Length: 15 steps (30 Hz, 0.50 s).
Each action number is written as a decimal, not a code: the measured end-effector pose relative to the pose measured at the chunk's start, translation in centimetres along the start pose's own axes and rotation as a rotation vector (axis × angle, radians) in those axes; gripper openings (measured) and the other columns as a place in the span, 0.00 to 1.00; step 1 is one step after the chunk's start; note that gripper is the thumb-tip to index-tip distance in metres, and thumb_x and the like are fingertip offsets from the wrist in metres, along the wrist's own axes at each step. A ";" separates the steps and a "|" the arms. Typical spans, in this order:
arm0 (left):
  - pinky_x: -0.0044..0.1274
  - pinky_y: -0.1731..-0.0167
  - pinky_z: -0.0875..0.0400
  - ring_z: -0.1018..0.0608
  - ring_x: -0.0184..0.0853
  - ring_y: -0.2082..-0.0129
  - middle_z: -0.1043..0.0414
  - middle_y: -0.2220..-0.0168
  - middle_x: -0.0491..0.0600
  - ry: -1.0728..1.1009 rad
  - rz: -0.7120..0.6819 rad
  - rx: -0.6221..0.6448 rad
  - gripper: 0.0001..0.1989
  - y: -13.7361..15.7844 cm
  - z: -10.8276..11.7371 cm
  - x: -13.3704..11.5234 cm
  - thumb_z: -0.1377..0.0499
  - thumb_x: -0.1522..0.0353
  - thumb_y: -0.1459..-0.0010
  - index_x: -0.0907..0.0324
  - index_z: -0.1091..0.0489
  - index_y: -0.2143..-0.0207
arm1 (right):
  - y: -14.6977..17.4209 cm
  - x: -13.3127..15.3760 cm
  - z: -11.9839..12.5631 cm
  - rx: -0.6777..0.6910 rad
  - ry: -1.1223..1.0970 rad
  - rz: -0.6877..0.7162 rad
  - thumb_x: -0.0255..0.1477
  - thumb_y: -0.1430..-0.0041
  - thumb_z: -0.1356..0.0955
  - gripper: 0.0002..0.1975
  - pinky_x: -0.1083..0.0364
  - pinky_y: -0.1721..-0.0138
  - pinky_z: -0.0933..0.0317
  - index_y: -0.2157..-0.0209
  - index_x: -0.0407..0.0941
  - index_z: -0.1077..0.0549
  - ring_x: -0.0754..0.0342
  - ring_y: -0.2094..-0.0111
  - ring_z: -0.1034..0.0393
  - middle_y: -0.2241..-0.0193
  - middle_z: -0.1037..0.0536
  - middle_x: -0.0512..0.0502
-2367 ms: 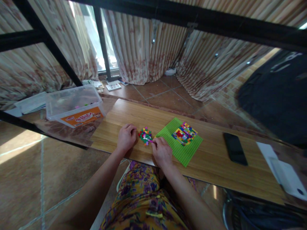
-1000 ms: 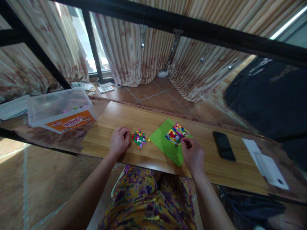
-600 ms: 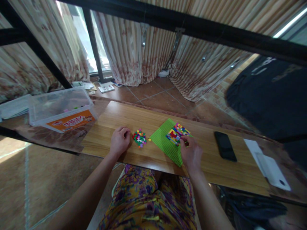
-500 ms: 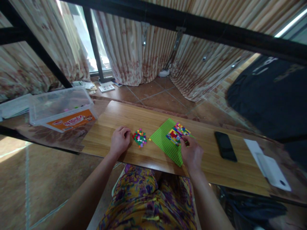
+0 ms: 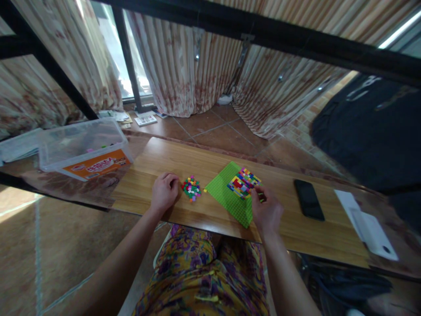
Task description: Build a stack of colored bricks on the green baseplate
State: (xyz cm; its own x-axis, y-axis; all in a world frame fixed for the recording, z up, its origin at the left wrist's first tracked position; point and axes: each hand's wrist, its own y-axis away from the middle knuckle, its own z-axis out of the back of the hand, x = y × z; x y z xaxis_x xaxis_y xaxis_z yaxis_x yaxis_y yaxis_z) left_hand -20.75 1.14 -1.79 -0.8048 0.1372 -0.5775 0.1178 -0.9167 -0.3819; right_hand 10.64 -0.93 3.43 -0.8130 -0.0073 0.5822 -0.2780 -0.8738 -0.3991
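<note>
A green studded baseplate [image 5: 223, 191] lies turned at an angle on the wooden board, partly covered by a patch of multicoloured building bricks [image 5: 244, 182]. Over the plate's right side is my right hand [image 5: 268, 210], its fingertips pinched together by the patch's lower right edge. Whatever those fingers may hold is too small to make out. My left hand [image 5: 165, 192] rests on the board with fingers curled in, and their contents are hidden. Just right of it sits a loose pile of small coloured bricks [image 5: 191, 188]. One yellow brick [image 5: 205, 190] lies between pile and plate.
A black phone [image 5: 308, 199] and a white object [image 5: 368, 228] lie to the right on the board [image 5: 177, 153]. At the left stands a clear plastic box [image 5: 83, 145] with an orange label. A dark metal bar [image 5: 223, 26] crosses above, before striped curtains.
My right hand has shifted slightly right, uncovering more of the brick patch's lower edge. My left hand has stayed in place.
</note>
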 end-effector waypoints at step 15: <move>0.29 0.57 0.30 0.24 0.38 0.61 0.25 0.64 0.51 -0.014 0.010 -0.009 0.09 0.0 0.0 0.0 0.47 0.69 0.42 0.58 0.26 0.67 | -0.5 0.2 -1.5 -0.034 -0.085 -0.031 0.36 0.44 0.33 0.12 0.54 0.64 0.39 0.70 0.42 0.24 0.55 0.72 0.33 0.68 0.26 0.44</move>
State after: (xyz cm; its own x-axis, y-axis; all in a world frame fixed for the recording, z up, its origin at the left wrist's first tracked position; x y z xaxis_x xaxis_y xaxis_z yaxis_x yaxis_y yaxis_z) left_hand -20.74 1.12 -1.80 -0.8116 0.1231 -0.5711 0.1309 -0.9144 -0.3830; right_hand 9.90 0.23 2.70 -0.7578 -0.0234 0.6521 -0.3205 -0.8572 -0.4032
